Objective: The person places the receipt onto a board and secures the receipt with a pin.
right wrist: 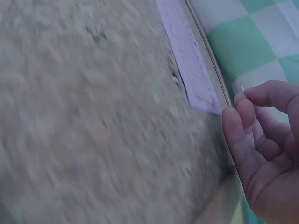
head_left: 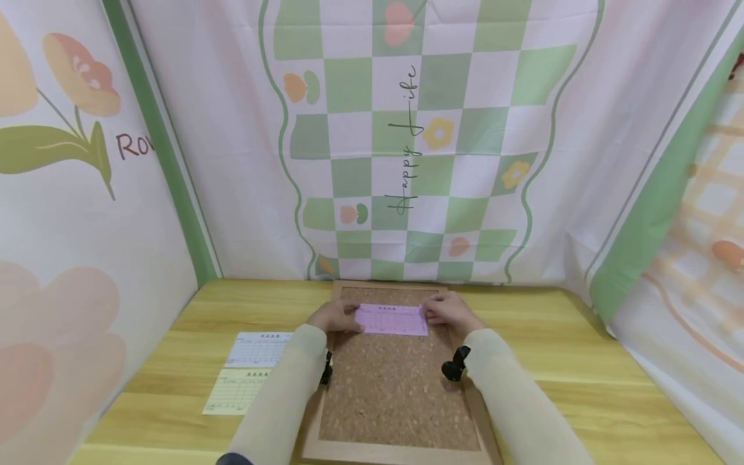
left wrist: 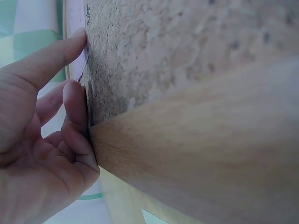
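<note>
Flanking a pink printed slip [head_left: 391, 320], two bare hands in cream sleeves [head_left: 523, 394] reach over a wood-framed corkboard [head_left: 401, 397]. The slip lies crosswise near the board's far end, its printed heading toward the far edge. At its left end is the left hand [head_left: 334, 316] — thumb straight and pressing the paper, the other fingers bent near the frame. At the right end, the right hand [head_left: 453, 311] pinches a small whitish object [right wrist: 242, 89], too small to identify, between thumb and fingers. On the yellowish wood-grain bench [head_left: 558, 361], left of the board, lie a pale blue slip [head_left: 258, 349] and, just nearer, a pale yellow slip [head_left: 235, 391] — both partly hidden by the left arm.
</note>
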### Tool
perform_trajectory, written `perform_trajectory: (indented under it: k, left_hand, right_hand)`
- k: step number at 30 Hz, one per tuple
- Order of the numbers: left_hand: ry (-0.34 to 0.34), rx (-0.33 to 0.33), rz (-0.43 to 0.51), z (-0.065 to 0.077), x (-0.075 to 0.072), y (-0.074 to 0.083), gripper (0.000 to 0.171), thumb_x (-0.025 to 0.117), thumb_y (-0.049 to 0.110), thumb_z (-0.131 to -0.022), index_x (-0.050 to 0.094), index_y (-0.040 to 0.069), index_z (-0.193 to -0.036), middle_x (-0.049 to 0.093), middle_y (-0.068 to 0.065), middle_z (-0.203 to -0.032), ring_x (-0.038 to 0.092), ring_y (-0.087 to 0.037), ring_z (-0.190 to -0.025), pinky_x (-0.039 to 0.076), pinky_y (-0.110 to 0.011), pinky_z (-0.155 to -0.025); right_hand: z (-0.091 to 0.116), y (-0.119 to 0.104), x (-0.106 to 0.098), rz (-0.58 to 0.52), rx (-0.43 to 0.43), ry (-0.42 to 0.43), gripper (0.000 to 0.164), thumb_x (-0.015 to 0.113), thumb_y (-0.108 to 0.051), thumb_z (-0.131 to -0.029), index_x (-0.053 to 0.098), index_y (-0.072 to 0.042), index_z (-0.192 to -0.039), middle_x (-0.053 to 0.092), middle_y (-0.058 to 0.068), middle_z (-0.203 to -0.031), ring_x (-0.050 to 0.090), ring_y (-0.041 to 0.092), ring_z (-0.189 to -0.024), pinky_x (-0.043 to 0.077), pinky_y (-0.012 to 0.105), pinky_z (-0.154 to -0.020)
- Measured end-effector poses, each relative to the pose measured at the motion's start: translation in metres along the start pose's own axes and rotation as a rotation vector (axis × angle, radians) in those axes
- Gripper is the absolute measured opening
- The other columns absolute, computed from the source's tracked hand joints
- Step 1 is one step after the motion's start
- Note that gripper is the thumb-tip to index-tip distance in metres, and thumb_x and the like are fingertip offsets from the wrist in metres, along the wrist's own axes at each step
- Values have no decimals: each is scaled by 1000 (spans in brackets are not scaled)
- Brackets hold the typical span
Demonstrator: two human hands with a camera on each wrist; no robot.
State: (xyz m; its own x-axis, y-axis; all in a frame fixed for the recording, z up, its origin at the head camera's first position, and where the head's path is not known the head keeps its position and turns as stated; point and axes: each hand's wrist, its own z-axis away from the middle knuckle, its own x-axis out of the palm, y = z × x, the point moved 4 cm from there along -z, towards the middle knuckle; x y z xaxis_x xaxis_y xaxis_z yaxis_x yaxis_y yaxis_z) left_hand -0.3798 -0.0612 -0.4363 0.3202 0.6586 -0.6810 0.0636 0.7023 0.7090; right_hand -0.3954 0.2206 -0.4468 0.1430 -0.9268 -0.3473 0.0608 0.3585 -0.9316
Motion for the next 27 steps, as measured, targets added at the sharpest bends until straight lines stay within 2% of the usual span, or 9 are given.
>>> perform_trajectory:
  k: [9,16,21,27]
  left_hand:
    - [-3,-23,1,-4,0,-3,67,83,22,-84,55,15,-145,50,-15,-147,52,-28,-118,39,-49,-105]
    - [-3,3,-23,0,-1,0,66,82,21,-84,55,13,-144,49,-16,-147,51,-28,-120,38,-49,-105]
    - [-1,-2,-14,1,-2,2,66,82,21,-84,55,13,-144,50,-15,-147,52,-28,-119,38,-49,-106]
    - [-3,5,-18,0,-2,0,66,82,23,-84,55,14,-144,48,-16,-148,47,-33,-130,36,-51,-108]
  right_hand:
    - [-10,-4,25,-67,-16,14,29,59,-3,-94,64,16,-115,65,4,-75,59,8,-63,55,23,-59]
    - [-11,-10,43,-43,24,-26,29,60,-3,-93,65,13,-118,64,5,-74,58,8,-62,53,21,-57]
    - [-12,-15,53,-37,46,2,29,62,-4,-92,68,8,-117,65,7,-76,59,9,-63,53,22,-56]
    - [-15,-18,61,-20,38,10,27,63,-5,-92,69,7,-116,65,8,-80,59,11,-67,54,24,-59]
